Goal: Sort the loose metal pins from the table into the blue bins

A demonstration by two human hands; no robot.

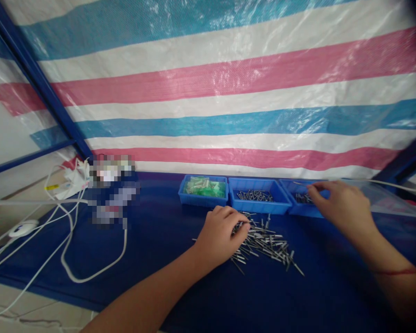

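A loose pile of silver pop rivets (268,243) lies on the blue tabletop. Over its left side rests my left hand (222,231), fingers curled and thumb close to the index finger; whatever is between them is hidden. My right hand (343,206) is above the right blue bin (308,211), thumb and index finger pinched on a thin silver pop rivet (299,183) that points left. More rivets show inside that bin, partly covered by the hand. The middle blue bin (261,206) also contains rivets.
A left blue bin (203,200) holds green and clear plastic packets (204,187). White cables (72,273) and a power strip (74,180) lie at the left, near blurred items. A striped plastic sheet (229,83) hangs behind the table, between blue frame posts (41,83).
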